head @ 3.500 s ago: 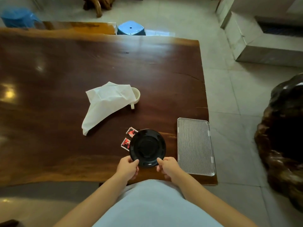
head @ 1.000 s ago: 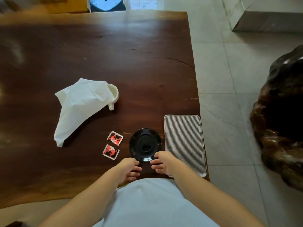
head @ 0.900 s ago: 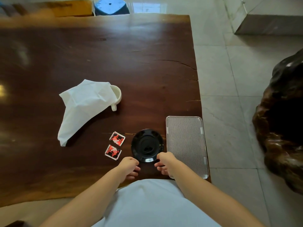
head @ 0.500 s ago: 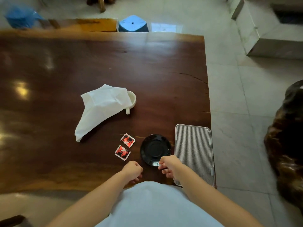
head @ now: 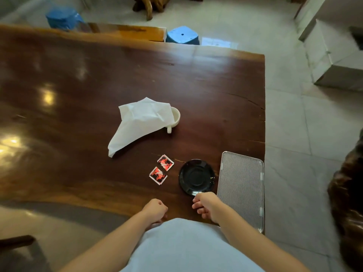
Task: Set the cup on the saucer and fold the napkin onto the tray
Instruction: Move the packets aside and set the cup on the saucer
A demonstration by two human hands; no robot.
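Observation:
The black saucer [head: 196,176] lies flat on the dark wooden table [head: 98,85], just left of the ribbed metal tray [head: 241,189] at the table's right front corner. Farther back, a crumpled white napkin [head: 141,122] drapes over a white cup [head: 175,117], so only the cup's right rim and handle show. My left hand [head: 155,210] sits at the table's front edge as a fist and holds nothing. My right hand [head: 206,205] has its fingers curled under, empty, its knuckles right at the saucer's near rim.
Two red and black sachets [head: 162,169] lie just left of the saucer. The tray's right side runs along the table's right edge, with tiled floor beyond. A blue stool [head: 182,37] stands past the far edge, and a dark carved wooden piece [head: 347,193] is on the right.
Both hands have let go of the saucer's near rim and drawn back toward the table's front edge, the left farther. The saucer now rests by the tray.

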